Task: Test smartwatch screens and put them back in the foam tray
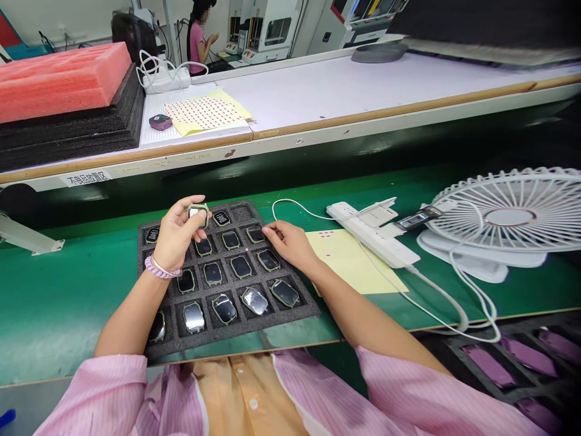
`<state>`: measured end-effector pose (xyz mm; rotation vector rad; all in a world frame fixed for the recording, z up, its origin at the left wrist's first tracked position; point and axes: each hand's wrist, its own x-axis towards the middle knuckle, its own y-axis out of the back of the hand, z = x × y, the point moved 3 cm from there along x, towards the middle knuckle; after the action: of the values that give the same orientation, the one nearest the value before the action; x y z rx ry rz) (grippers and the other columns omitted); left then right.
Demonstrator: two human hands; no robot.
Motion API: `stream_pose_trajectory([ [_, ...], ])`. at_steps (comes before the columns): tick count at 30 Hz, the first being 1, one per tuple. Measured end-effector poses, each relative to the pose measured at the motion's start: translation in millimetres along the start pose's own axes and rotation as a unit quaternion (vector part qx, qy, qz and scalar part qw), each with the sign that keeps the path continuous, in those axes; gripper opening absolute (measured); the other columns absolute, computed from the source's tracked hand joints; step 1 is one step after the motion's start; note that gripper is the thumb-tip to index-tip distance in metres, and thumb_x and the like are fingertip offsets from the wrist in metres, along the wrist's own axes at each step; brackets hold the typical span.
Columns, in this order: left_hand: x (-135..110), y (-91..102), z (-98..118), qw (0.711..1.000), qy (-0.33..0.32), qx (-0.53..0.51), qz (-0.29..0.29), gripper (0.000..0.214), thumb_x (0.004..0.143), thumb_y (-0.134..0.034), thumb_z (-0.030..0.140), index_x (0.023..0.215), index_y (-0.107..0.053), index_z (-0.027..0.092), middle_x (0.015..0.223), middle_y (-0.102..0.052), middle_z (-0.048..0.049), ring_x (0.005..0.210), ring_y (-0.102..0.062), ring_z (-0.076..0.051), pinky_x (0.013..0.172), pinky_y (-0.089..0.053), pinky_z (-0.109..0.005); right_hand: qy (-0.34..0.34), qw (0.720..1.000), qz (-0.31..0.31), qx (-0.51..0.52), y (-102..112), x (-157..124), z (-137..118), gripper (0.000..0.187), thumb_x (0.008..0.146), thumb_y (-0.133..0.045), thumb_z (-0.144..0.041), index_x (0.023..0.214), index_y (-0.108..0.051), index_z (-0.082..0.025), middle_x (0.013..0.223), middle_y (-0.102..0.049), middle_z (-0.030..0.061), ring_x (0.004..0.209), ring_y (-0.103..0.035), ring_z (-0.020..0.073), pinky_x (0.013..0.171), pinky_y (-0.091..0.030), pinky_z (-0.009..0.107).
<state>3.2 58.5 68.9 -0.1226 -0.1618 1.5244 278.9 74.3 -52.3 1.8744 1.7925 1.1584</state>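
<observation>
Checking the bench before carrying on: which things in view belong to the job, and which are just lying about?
Job in hand:
watch-like unit held in the left hand
dark foam tray, right hand at its right side
other units in its compartments

Apparently just lying about:
white fan
white power strip
yellow sheet beneath it
pink foam

A white power strip [374, 236] partly overlaps yellow paper [342, 266] near a fan [509, 217].

Electronics workshop: machines [278, 29], foam watch tray [299, 312]
</observation>
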Motion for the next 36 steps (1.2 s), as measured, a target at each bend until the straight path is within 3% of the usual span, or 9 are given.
stream_pose_trajectory([
  [5,-0.7,0.9,0.5,1.0,0.005,-0.011,0.0,0.062,0.061,-0.078,0.029,0.12,-0.064,0.015,0.089,-0.077,-0.0026,0.049,-0.061,-0.007,0.047,-0.049,-0.018,-0.001,1.0,-0.001,0.001,-0.2,-0.3,0.2,0.049,0.102,-0.046,-0.062,0.09,-0.069,-0.02,0.081,-0.072,0.0116,0.071,-0.064,0.0254,0.071,-0.05,0.037],
  [12,0.4,1.5,0.1,1.0,0.0,0.004,0.007,0.061,0.066,-0.087,0.041,0.116,-0.066,0.014,0.082,-0.074,-0.0027,0.045,-0.056,-0.006,0.042,-0.042,-0.017,-0.002,1.0,0.002,0.004,-0.4,-0.5,0.7,0.046,0.102,-0.048,-0.058,0.09,-0.069,-0.02,0.081,-0.072,0.0115,0.071,-0.065,0.0256,0.071,-0.051,0.037],
  [18,0.4,1.6,0.5,1.0,0.015,-0.005,0.018,0.069,0.066,-0.083,0.05,0.122,-0.066,0.013,0.086,-0.076,-0.0049,0.047,-0.06,-0.009,0.042,-0.045,-0.019,0.001,1.0,0.005,0.006,-1.1,-0.5,1.7,0.047,0.102,-0.047,-0.06,0.09,-0.07,-0.02,0.082,-0.072,0.0118,0.072,-0.065,0.0258,0.071,-0.051,0.038],
  [24,-0.8,1.0,2.7,0.999,0.009,0.025,0.032,0.07,0.061,-0.085,0.043,0.12,-0.067,0.011,0.082,-0.075,-0.0036,0.043,-0.054,-0.006,0.04,-0.041,-0.017,0.006,1.0,0.008,0.007,-1.4,-0.7,0.9,0.049,0.103,-0.046,-0.061,0.09,-0.069,-0.02,0.084,-0.073,0.0124,0.073,-0.066,0.0264,0.07,-0.052,0.038],
  [29,-0.7,0.9,1.6,0.999,0.02,0.01,0.023,0.07,0.066,-0.082,0.051,0.122,-0.067,0.012,0.085,-0.076,-0.0052,0.045,-0.058,-0.008,0.04,-0.043,-0.019,0.006,1.0,0.006,0.007,-1.4,-0.5,0.7,0.049,0.103,-0.046,-0.061,0.09,-0.069,-0.02,0.084,-0.074,0.0125,0.073,-0.066,0.0264,0.071,-0.052,0.038],
  [36,0.3,2.6,-0.6,0.999,0.014,0.033,0.022,0.064,0.067,-0.084,0.047,0.119,-0.069,0.011,0.084,-0.076,-0.0051,0.044,-0.058,-0.008,0.04,-0.044,-0.018,0.005,1.0,0.001,0.007,-0.8,-0.6,0.6,0.048,0.103,-0.047,-0.061,0.09,-0.069,-0.021,0.085,-0.074,0.012,0.074,-0.066,0.0265,0.072,-0.053,0.038],
])
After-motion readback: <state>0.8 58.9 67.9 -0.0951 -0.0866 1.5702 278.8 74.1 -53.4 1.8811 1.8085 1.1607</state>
